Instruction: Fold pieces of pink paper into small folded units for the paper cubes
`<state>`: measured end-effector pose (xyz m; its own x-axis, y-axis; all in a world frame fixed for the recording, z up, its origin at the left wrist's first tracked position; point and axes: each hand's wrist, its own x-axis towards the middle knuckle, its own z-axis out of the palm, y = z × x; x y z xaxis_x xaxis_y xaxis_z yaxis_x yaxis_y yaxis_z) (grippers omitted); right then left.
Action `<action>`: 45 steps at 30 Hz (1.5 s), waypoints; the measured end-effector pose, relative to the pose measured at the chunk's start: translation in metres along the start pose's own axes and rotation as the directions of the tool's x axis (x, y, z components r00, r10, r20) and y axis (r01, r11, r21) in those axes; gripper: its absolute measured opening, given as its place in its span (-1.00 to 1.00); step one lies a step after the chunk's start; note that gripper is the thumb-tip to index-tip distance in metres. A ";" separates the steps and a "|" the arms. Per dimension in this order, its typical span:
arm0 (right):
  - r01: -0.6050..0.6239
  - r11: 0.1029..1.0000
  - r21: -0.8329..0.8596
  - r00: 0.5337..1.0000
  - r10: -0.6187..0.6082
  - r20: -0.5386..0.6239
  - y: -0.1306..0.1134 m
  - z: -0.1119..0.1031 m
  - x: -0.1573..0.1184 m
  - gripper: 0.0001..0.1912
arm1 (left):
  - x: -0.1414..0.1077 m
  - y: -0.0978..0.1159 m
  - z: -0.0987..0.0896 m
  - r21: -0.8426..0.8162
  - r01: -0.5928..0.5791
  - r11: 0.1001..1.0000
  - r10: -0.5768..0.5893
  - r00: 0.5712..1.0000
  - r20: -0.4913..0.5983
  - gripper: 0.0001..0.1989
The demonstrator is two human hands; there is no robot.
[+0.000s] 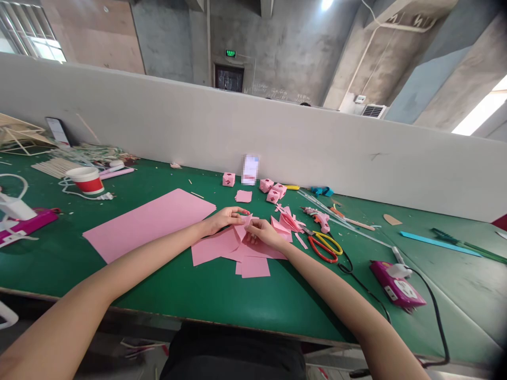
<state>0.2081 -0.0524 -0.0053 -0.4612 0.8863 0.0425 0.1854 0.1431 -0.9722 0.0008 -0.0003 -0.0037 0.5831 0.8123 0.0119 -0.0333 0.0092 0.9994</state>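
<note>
Both hands meet over pink paper sheets (209, 249) at the middle of the green table. Fingers of my left hand (228, 218) close on the upper left part of a folded pink paper piece (240, 232). My right hand (259, 231) pinches the same piece from the right side. Beneath and in front of them lies a small pink square (255, 267). Folded pink papers (280, 227) rest just right of my right hand. A large pink sheet stack (150, 224) lies to the left, partly behind my left forearm.
Pink paper cubes (228, 179) and a phone (250, 170) stand near the divider (198, 121). Scissors (325, 248), a pink glue gun (321, 220) and a power strip (398, 285) lie right. A paper cup (85, 180) stands left.
</note>
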 end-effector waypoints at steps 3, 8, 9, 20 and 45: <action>0.000 1.000 0.002 1.000 0.000 0.010 0.000 0.000 0.000 -0.64 | 0.001 -0.001 -0.001 -0.005 0.001 1.000 -0.001 1.000 -0.003 -0.50; -0.005 1.000 0.009 1.000 0.005 0.023 0.000 -0.001 -0.001 -0.64 | 0.001 -0.002 -0.001 -0.009 0.003 1.000 -0.003 1.000 -0.004 -0.49; -0.006 1.000 0.010 1.000 0.006 0.023 -0.001 -0.001 -0.001 -0.64 | 0.001 -0.002 -0.001 -0.008 0.003 1.000 -0.003 1.000 -0.005 -0.49; -0.009 1.000 0.014 1.000 0.009 0.026 -0.001 0.000 0.000 -0.66 | 0.003 -0.005 -0.004 0.006 -0.011 1.000 0.011 1.000 -0.015 -0.48; -0.003 1.000 0.010 1.000 0.003 0.013 0.003 0.001 0.001 -0.70 | 0.004 -0.009 -0.007 0.011 -0.004 1.000 0.004 0.999 -0.038 -0.47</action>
<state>0.2077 -0.0515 -0.0078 -0.4721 0.8808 0.0369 0.1780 0.1362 -0.9746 -0.0018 0.0068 -0.0132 0.5514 0.8341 0.0146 -0.0263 -0.0001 0.9997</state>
